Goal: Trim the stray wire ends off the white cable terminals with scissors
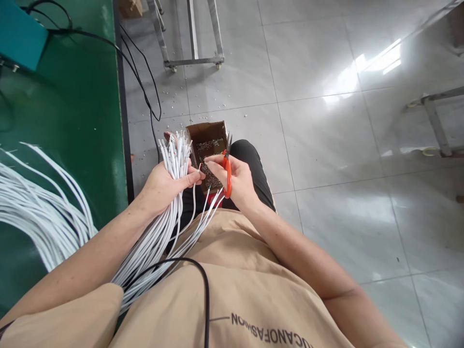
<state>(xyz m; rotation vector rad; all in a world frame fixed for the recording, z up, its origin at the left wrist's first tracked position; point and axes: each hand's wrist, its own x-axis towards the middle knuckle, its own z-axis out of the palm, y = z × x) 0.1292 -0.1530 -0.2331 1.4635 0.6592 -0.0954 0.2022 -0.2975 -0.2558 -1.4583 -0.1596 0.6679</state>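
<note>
The bundle of white wires [163,227] lies left of the frame's centre; its long axis goes from lower left upward to the right, and the ends point to the top. The left hand [159,188] is closed around it, with one single wire [194,203] at its fingertips. The right hand [239,181] holds the red-handled scissors [228,176], whose blades point to the top. Its thumb and forefinger are narrow; whether they pinch something, I cannot tell. Below the hands is a cardboard box [206,130] with small bits. At the left, more white wires [43,208] lie on the green tabletop [83,96].

Dark lettering [271,331] "UCANOFASHION", upside down, leading end unclear, on tan shirt [232,241], bodyward of right hand [239,181]
</note>
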